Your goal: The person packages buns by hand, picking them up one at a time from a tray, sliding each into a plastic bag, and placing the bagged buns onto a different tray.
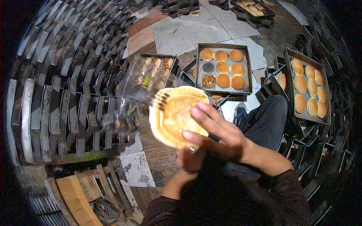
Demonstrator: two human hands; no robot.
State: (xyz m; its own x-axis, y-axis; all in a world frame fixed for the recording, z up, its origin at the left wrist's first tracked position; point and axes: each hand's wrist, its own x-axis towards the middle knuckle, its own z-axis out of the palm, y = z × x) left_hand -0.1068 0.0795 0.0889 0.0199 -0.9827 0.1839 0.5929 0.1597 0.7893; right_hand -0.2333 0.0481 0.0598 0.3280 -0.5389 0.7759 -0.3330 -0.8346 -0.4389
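Observation:
A round golden bun (181, 116) is held up before me, its flat browned face toward the camera. My right hand (218, 130) is closed on its right side, fingertips and thumb pressed on that face. My left hand (191, 160) comes up from below at the bun's lower edge, its fingers hidden behind the bun. Clear plastic film (132, 98) shows at the bun's left, blurred, with a yellow-green patch. Dark printed-looking streaks (162, 98) overlap the bun's upper left edge.
Just ahead, a metal tray (249, 71) holds several buns, one bearing a dark pattern. Another tray (174, 67) with patterned buns stands left of it; a third tray (328, 113) is at right. Stacked trays (52, 113) line the left side. A wooden frame (107, 188) sits lower left.

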